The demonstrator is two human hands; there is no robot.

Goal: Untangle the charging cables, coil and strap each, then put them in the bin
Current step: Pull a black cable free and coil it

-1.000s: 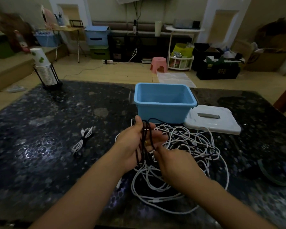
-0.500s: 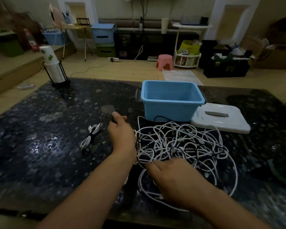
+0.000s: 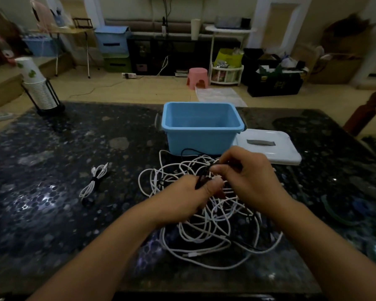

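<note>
Dark speckled table (image 3: pixel 52 192), cluttered room behind. Cable tangle (image 3: pixel 204 231) sits in front of the blue bin (image 3: pixel 201 135); white lid (image 3: pixel 269 148) just right of the bin. Left hand (image 3: pixel 182 198) and right hand (image 3: pixel 250 179) both pinch a black cable (image 3: pixel 201 180) over the tangle. One strapped white coil (image 3: pixel 93 181) lies well left, outside the bin.

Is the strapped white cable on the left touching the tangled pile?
Apart. The head view shows bare dark table between the strapped cable and the pile.
</note>
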